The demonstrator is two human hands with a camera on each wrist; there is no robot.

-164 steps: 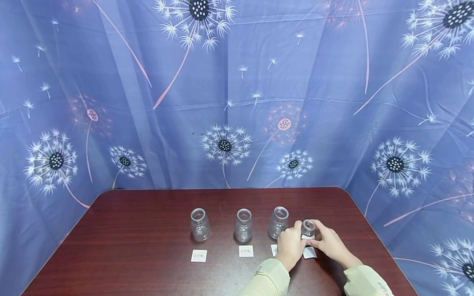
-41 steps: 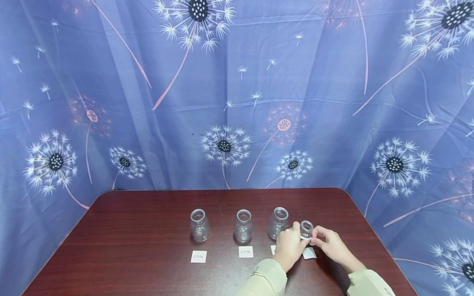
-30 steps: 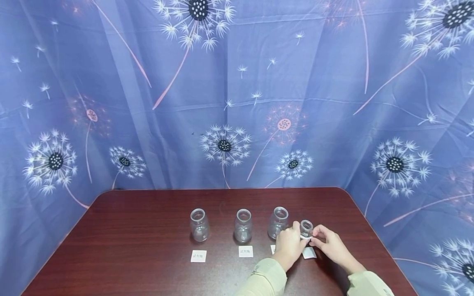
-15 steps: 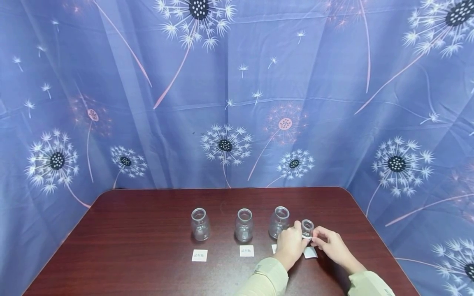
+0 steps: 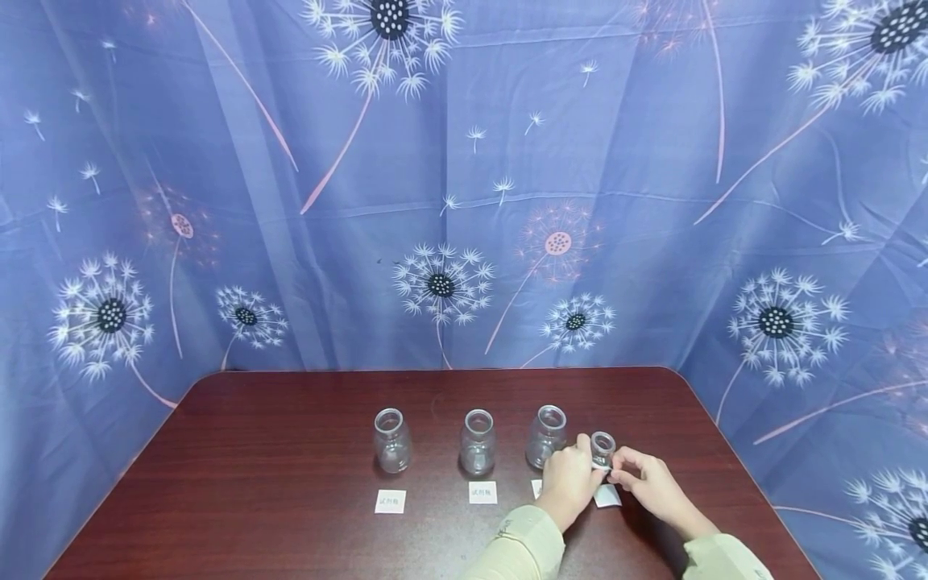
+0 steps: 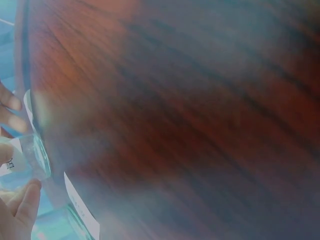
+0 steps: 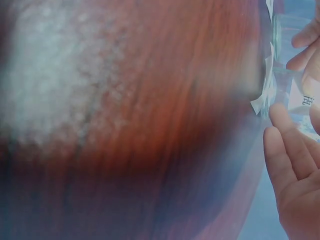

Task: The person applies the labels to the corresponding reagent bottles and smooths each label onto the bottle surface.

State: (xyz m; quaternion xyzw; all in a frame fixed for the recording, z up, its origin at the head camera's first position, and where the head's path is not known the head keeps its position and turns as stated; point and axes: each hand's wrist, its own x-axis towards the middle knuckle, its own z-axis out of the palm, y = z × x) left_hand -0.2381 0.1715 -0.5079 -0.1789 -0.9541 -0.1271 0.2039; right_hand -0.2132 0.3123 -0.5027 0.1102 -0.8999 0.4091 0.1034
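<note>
A small clear glass bottle (image 5: pixel 602 444) is upright at the right end of a row of jars. My left hand (image 5: pixel 569 480) grips it from the left, covering part of its body. A white paper label (image 7: pixel 298 100) with printed characters lies against the bottle's side. My right hand (image 5: pixel 655 486) pinches with thumb and forefinger at the label's right edge; its other fingers (image 7: pixel 277 155) extend beside the bottle's base in the right wrist view. Just below on the table lies a white paper slip (image 5: pixel 606 495).
Three larger clear jars stand to the left: a near jar (image 5: pixel 546 437), a middle jar (image 5: pixel 478 443) and a far-left jar (image 5: pixel 393 441). Printed cards (image 5: pixel 482 492) lie in front of them. A blue dandelion-print curtain (image 5: pixel 348 266) surrounds the brown table (image 5: pixel 254 483).
Since the earliest frame my right hand has drawn its thumb and forefinger together at the bottle's right side, where they previously spread around it. In the last second the hands barely shift.
</note>
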